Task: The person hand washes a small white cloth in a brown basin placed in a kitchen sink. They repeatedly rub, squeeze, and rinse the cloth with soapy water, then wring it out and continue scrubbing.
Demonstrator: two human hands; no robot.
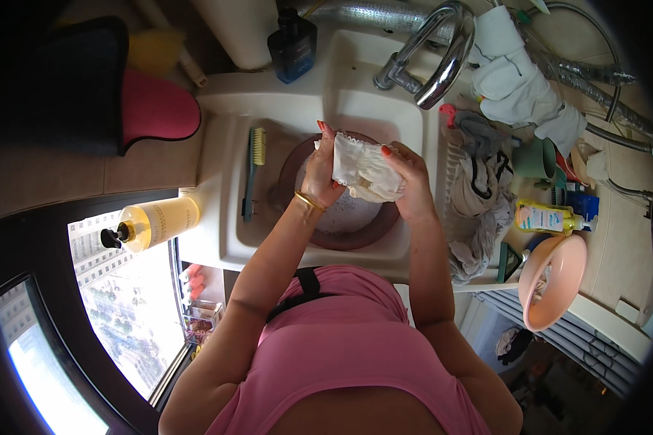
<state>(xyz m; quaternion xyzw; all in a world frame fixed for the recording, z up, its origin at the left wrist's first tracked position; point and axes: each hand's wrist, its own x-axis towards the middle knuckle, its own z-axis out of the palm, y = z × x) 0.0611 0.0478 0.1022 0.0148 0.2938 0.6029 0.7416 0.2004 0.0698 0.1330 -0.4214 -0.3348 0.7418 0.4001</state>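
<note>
A white cloth garment with a lacy scalloped edge [365, 166] is stretched between my two hands above a basin. My left hand [322, 168], with a gold bangle at the wrist, grips its left side. On its right side, the thumb of my right hand [411, 176] presses on top of the fabric. Beneath them a brownish-mauve basin [344, 239] sits in the sink, holding sudsy water [348, 215]. Left of the basin lies a green-handled scrub brush [253, 174] with pale yellow bristles. My hands and the garment cover part of the basin.
A chrome faucet [438, 60] arches over the white sink [231, 179]. Wet garments [479, 201] lie heaped on the right ledge, near a yellow soap bottle [544, 217] and a peach basin [577, 272]. Left stands an amber pump bottle [166, 220]; behind, a dark bottle [292, 51].
</note>
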